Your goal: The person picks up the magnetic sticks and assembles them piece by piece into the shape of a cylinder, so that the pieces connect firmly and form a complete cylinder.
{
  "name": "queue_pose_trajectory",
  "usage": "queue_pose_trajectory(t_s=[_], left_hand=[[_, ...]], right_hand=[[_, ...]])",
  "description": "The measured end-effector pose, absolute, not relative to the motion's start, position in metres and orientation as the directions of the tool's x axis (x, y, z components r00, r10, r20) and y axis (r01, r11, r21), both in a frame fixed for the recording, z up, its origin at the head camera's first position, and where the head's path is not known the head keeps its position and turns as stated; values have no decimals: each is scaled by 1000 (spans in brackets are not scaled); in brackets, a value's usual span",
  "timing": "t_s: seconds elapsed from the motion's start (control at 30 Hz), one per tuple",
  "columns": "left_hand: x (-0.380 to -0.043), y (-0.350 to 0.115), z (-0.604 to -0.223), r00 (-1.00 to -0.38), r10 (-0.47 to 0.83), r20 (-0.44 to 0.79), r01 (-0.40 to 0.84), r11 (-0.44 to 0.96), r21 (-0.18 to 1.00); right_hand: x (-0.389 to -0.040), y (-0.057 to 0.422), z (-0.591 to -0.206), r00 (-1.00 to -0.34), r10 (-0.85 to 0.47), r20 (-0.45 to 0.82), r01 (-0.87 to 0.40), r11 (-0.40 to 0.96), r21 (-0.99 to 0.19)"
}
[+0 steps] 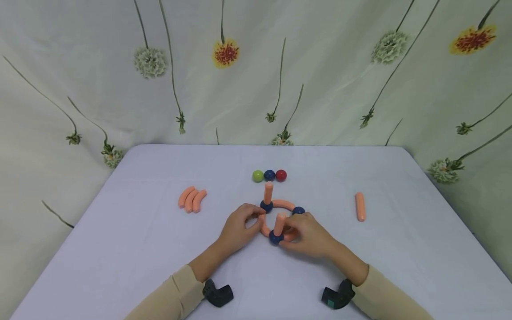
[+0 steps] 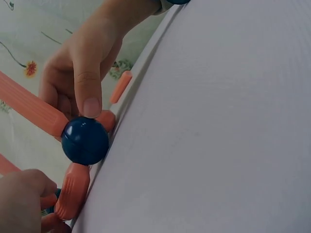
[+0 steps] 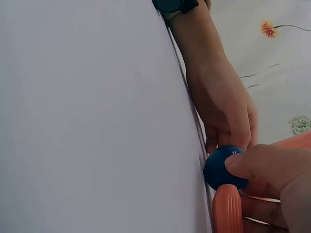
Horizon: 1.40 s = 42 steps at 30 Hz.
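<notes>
A ring of curved orange rods and navy balls lies in the middle of the table in the head view. Upright straight rods stand on the front ball (image 1: 275, 238) and on the back-left ball (image 1: 266, 206); a third navy ball (image 1: 298, 210) sits at the back right. My left hand (image 1: 239, 227) pinches the left curved rod (image 1: 264, 227) between thumb and fingers. With its thumb on the front ball, my right hand (image 1: 311, 234) grips that joint, fingers curled by the right curved rod (image 1: 290, 235). Its fingertips are partly hidden behind the front upright rod (image 1: 280, 223).
Behind the ring, a green ball (image 1: 258, 176), a navy ball (image 1: 270, 175) and a red ball (image 1: 281, 175) sit in a row. Curved orange rods (image 1: 192, 199) lie at the left, and one straight rod (image 1: 360, 206) at the right. A flowered cloth (image 1: 320, 89) hangs behind the table (image 1: 140, 258).
</notes>
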State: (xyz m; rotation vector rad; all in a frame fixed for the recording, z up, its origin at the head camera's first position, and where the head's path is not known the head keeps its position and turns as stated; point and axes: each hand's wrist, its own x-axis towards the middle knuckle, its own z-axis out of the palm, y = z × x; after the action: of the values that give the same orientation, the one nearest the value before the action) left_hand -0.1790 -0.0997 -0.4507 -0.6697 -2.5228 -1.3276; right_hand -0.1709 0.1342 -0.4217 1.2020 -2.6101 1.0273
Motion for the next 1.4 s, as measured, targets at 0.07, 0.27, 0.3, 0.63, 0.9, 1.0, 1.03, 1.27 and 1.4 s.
queue_pose_trajectory(t_s=[0.07,0.27,0.3,0.63,0.9,1.0,1.03,1.27,1.4], left_hand=[[-178,-100,-451,-863,340,374,501,479,721],[-176,-100,-450,-811,480,335,561,475,678],[-175,-100,-449,-805,497,325,568,483,666],[-170,-98,-442,-795,556,243,564,530,634],[-173,-99,-448,-779,545,310,603,514,610],[-174,-99,-449,-777,536,329,608,507,611],[-175,-99,-449,-776,532,338,611,503,611],[-177,-100,-451,-798,495,344,586,504,635],[-177,-100,-450,-809,487,328,568,507,648]], right_hand=[[-170,133,-423,-690,-627,362,-707,476,-523],[-169,130,-426,-707,-595,382,-693,473,-544],[-168,129,-426,-711,-591,380,-688,476,-548],[-164,126,-424,-762,-567,312,-625,521,-582],[-163,126,-421,-768,-583,264,-599,509,-618],[-164,126,-420,-763,-591,263,-603,503,-618],[-164,126,-420,-762,-591,265,-606,505,-615],[-165,130,-415,-775,-571,271,-592,507,-626],[-168,137,-409,-802,-532,272,-552,486,-678]])
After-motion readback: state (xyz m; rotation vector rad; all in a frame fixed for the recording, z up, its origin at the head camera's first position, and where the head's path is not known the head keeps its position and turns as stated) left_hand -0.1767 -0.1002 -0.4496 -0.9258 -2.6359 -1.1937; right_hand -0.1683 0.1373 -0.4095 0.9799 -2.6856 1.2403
